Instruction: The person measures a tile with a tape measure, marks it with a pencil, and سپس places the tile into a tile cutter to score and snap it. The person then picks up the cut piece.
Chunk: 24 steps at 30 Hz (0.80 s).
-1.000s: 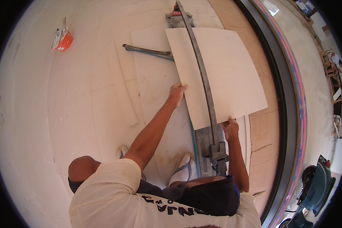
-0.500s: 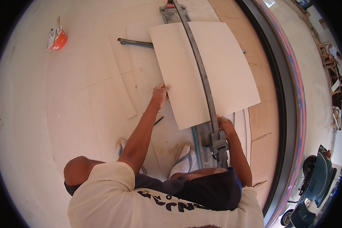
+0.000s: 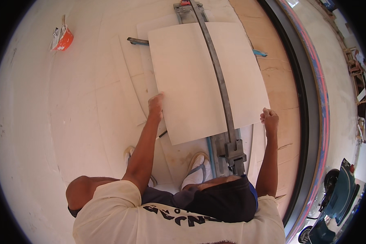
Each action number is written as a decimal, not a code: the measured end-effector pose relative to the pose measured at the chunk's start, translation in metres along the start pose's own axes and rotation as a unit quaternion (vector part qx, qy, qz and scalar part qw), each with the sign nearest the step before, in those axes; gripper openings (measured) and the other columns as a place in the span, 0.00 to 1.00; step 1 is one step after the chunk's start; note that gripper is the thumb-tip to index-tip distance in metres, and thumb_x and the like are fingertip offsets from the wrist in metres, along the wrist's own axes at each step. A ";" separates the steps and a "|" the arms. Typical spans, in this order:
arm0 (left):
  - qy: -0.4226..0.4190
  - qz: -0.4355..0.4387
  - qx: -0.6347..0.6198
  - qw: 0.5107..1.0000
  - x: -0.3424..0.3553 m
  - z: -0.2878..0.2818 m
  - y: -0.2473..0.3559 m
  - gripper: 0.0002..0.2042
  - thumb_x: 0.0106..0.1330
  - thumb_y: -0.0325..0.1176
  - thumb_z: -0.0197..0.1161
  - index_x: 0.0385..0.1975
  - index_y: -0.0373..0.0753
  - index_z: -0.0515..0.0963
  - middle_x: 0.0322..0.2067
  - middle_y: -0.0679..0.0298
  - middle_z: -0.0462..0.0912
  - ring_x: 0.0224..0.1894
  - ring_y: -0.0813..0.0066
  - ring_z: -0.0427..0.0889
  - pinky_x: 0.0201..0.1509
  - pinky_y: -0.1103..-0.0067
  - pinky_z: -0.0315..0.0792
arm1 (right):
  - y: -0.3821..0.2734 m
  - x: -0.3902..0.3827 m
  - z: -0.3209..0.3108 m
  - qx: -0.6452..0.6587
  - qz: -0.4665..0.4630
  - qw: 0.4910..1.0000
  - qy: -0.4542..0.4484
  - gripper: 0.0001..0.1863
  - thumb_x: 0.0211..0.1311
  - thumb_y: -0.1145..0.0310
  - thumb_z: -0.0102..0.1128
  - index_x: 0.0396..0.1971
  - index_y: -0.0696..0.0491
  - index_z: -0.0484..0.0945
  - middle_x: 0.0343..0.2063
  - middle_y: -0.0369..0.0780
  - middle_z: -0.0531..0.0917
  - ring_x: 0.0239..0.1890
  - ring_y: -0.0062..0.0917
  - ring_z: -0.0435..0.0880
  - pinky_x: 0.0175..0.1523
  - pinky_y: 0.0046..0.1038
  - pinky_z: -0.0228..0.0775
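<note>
A large off-white tile [image 3: 187,81] lies across a manual tile cutter [image 3: 221,152], beneath the cutter's long dark rail [image 3: 216,67]. My left hand [image 3: 155,105] is closed on the tile's left edge, with the fingers partly hidden. At the near right corner of the tile, my right hand [image 3: 270,118] has its fingers curled and pinched on the edge. The cutter's dark sliding head [image 3: 235,151] sits at the near end of the rail, close to my body. Blue-tipped support arms stick out past the tile on both sides.
An orange bucket [image 3: 64,40] with a tool in it stands at the far left. A dark pen-like stick [image 3: 162,133] lies near my left forearm. Cardboard [image 3: 278,89] covers the floor at right, beside a dark frame rail [image 3: 299,93]. A teal scooter [image 3: 337,195] is at lower right.
The tile has shifted left under the rail, and my left hand has moved left with it. My right hand has gone from beside the cutter's near end to the tile's near right corner.
</note>
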State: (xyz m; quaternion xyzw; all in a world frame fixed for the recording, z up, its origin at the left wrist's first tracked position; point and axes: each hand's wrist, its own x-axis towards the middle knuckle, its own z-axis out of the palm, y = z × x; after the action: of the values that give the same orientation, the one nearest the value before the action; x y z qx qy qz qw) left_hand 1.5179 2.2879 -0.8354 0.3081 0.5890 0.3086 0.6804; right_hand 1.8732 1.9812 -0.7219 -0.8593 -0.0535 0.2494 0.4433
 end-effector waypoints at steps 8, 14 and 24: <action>0.139 0.029 0.130 0.981 -0.007 -0.031 0.042 0.21 0.69 0.46 0.61 0.21 0.36 0.71 0.21 0.70 0.66 0.26 0.76 0.61 0.31 0.73 0.62 | -0.085 -0.010 0.070 0.062 -0.148 0.984 -0.077 0.09 0.68 0.68 0.58 0.36 0.58 0.81 0.25 0.35 0.82 0.27 0.15 0.78 0.32 0.19 0.71; 0.193 0.033 0.186 0.963 -0.021 -0.061 0.056 0.24 0.70 0.48 0.59 0.16 0.39 0.66 0.19 0.71 0.62 0.23 0.77 0.58 0.28 0.73 0.59 | -0.105 -0.043 0.123 0.096 -0.144 0.970 -0.169 0.12 0.70 0.68 0.55 0.44 0.60 0.80 0.33 0.39 0.85 0.34 0.19 0.83 0.39 0.21 0.76; 0.219 0.034 0.185 0.957 -0.043 -0.114 0.066 0.25 0.71 0.48 0.59 0.15 0.42 0.61 0.18 0.72 0.59 0.22 0.78 0.55 0.26 0.73 0.56 | -0.093 -0.043 0.236 -0.145 -0.216 0.951 -0.165 0.31 0.70 0.58 0.53 0.64 0.65 0.63 0.64 0.57 0.68 0.67 0.44 0.67 0.69 0.37 0.59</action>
State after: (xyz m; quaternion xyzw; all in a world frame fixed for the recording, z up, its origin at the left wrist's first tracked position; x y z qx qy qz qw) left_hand 1.3961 2.3019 -0.7710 0.3731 0.7597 0.2770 0.4549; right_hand 1.7352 2.1971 -0.7463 -0.8293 -0.3458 0.2754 0.3419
